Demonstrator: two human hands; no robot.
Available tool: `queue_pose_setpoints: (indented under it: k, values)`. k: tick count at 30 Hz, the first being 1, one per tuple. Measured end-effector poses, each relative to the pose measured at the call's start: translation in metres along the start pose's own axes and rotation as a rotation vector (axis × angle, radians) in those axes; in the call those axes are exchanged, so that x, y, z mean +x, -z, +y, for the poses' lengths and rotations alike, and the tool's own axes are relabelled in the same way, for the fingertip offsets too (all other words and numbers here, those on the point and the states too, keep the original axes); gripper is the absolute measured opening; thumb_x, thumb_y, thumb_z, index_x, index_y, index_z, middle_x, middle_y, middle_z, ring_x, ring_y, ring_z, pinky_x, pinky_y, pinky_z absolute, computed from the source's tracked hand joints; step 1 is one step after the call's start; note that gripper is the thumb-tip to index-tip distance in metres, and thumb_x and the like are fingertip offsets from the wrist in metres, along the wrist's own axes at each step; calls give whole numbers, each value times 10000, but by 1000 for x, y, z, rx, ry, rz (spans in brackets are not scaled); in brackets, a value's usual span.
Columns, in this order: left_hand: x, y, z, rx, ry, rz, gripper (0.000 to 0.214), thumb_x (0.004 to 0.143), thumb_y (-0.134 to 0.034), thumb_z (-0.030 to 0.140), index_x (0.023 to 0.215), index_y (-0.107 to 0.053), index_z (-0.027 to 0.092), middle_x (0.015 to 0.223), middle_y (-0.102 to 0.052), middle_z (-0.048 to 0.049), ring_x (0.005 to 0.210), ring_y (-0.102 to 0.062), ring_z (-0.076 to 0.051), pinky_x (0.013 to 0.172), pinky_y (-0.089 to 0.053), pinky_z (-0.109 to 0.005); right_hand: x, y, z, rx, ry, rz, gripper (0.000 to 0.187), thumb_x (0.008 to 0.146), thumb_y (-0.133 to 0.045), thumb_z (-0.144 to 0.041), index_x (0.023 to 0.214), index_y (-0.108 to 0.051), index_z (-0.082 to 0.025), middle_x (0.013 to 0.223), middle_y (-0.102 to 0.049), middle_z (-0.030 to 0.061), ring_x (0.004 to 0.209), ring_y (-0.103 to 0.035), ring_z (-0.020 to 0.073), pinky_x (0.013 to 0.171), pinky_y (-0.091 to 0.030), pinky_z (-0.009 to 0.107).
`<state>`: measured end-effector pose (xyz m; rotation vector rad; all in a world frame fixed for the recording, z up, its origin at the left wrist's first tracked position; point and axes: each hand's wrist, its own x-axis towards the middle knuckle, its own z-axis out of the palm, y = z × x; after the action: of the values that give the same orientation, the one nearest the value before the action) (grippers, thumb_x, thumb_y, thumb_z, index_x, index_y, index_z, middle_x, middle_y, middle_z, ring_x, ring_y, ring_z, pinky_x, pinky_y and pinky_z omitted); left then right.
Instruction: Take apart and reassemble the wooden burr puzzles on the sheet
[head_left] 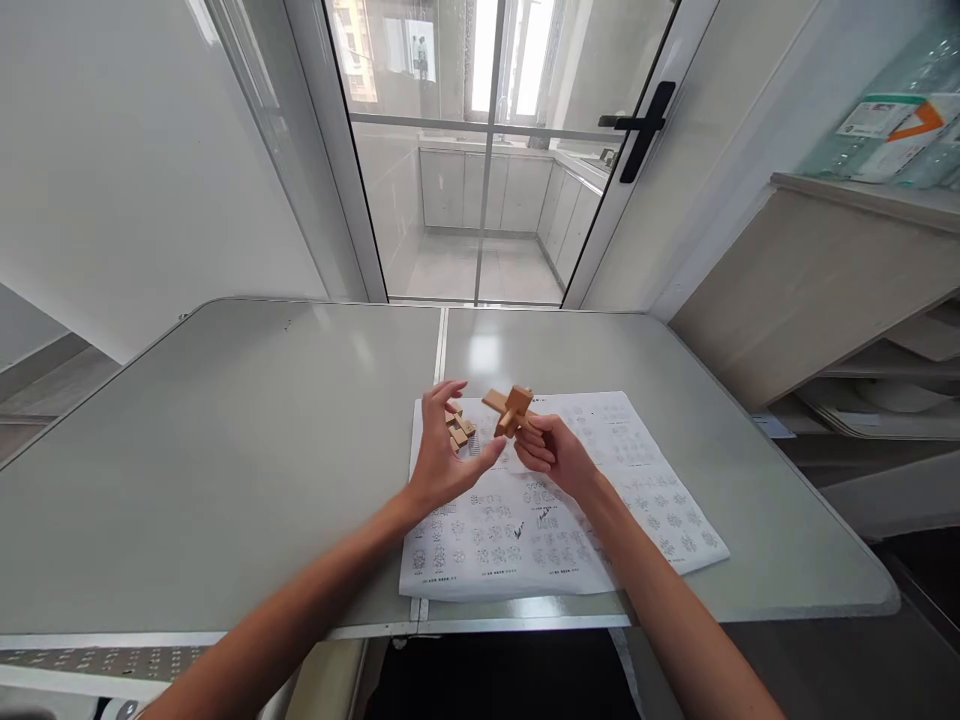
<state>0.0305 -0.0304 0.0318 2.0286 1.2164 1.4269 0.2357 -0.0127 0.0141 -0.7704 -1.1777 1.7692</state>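
A partly joined wooden burr puzzle (514, 408), made of crossed notched sticks, is held above the paper by my right hand (551, 447), whose fingers pinch its right side. My left hand (448, 445) is open just to the left of it, thumb and fingers spread apart, with the thumb tip close to the puzzle's lower end. I cannot tell whether the thumb touches it. Behind the left hand lie several loose wooden puzzle pieces (460, 428), partly hidden by its fingers. Under both hands spreads a white instruction sheet (600, 575) printed with rows of small diagrams.
The grey folding table (262, 450) has a seam down its middle. Beyond its far edge stands a glass door (450, 200) with a black handle (641, 130). A wooden shelf unit (780, 270) on the right carries wrapped plastic bottles (892, 130).
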Motion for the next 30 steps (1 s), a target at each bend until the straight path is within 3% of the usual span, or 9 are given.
queue_pose_setpoints:
  k: [4, 7, 10, 21, 26, 30]
  values:
    - [1, 6, 0, -224, 28, -263, 932, 846, -798, 487, 1588, -274, 279, 1621, -410, -172, 1461, -450, -332, 1156, -434, -517, -4, 3, 4, 3, -83, -129, 398, 856, -561, -420, 551, -356, -268, 410, -227, -100, 359, -168, 85, 388, -154, 257]
    - [0, 7, -3, -350, 48, -394, 892, 865, -794, 497, 1597, -326, 295, 1604, -472, -161, 1472, -469, -331, 1195, -411, -539, -6, 6, 6, 16, -117, -203, 412, 836, -579, -421, 530, -351, -267, 392, -232, -103, 332, -157, 72, 359, -125, 243]
    - [-2, 6, -4, -402, 53, -446, 830, 850, -819, 474, 1555, -428, 277, 1537, -559, -156, 1420, -541, -333, 1186, -441, -550, -7, 9, 8, 29, -127, -243, 432, 826, -588, -446, 515, -346, -268, 378, -230, -104, 318, -163, 67, 341, -113, 235]
    - [0, 7, -4, -467, 173, -345, 761, 749, -904, 383, 1439, -595, 294, 1391, -645, -104, 1314, -594, -325, 1127, -498, -505, -7, 4, 1, 9, -100, -210, 478, 932, -585, -507, 590, -385, -241, 415, -240, -109, 345, -222, 69, 378, -186, 236]
    - [-3, 1, -4, -396, 149, -278, 764, 754, -893, 346, 1444, -570, 286, 1409, -638, -113, 1270, -624, -302, 1071, -552, -479, -5, 0, 1, -47, -32, -71, 497, 930, -590, -525, 572, -401, -237, 425, -257, -93, 377, -251, 81, 413, -217, 253]
    - [-6, -3, -6, -204, 73, -200, 820, 733, -903, 357, 1459, -529, 268, 1352, -662, -110, 1185, -664, -288, 1029, -573, -478, 0, -4, 3, -131, 49, 90, 511, 941, -615, -547, 575, -453, -228, 472, -358, -64, 426, -311, 95, 443, -280, 266]
